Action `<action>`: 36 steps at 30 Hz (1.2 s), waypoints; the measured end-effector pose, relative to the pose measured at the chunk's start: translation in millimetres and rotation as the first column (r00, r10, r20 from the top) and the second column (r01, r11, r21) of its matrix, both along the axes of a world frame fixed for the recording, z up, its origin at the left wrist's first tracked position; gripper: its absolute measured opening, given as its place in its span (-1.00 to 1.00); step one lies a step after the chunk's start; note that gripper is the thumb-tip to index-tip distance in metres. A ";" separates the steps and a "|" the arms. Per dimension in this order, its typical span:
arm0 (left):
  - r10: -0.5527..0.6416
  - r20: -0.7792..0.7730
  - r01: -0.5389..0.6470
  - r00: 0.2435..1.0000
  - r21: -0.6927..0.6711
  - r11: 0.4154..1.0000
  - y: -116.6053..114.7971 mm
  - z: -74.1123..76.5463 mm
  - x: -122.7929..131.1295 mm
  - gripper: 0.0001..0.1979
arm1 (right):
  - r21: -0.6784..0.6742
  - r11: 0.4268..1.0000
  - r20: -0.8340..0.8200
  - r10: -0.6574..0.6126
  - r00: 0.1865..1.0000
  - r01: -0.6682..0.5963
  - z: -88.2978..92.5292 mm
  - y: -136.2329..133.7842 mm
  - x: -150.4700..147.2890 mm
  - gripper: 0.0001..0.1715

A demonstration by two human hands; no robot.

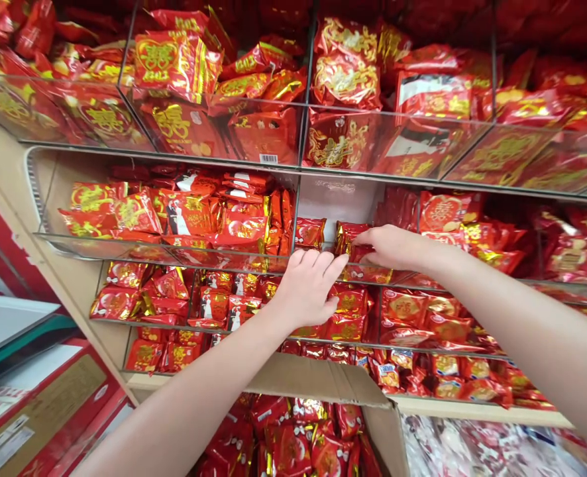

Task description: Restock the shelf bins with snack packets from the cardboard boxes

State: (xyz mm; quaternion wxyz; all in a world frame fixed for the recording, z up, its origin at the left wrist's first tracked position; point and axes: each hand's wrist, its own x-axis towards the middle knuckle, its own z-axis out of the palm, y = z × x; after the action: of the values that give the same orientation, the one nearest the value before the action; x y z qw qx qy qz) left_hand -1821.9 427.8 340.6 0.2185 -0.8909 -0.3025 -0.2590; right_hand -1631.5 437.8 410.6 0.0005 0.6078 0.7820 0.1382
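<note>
My left hand (pixel 309 285) rests at the clear front panel of the middle shelf, its fingers spread over the top edge, holding nothing. To its right, my right hand (pixel 385 246) reaches over the panel into a partly filled compartment. Its thumb and fingers are around the right side of a red and gold packet (pixel 348 237) standing there. Another red packet (pixel 310 232) lies at the left of this compartment, by the divider. Below my forearms an open cardboard box (pixel 318 379) holds many red packets (pixel 288 447).
Shelves above carry large red packets (pixel 346 63) behind clear panels (pixel 254 106). Lower shelves hold smaller packets (pixel 214 305). Stacked boxes (pixel 40 404) stand at the lower left. White and pink wrapped goods (pixel 472 444) lie at the lower right.
</note>
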 end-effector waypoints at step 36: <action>-0.281 0.072 0.276 0.957 0.063 0.959 10.7 9.5 -26.8 -0.68 | 0.218 0.962 -0.410 -0.064 0.910 0.166 24.5 42.4 -42.8 -0.61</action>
State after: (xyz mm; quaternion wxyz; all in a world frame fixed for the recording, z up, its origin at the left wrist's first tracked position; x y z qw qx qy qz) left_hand -1848.8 438.5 350.1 0.1907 -0.9074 -0.1757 -0.3307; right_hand -1674.3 480.2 435.1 -0.2268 0.6636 0.7047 0.1076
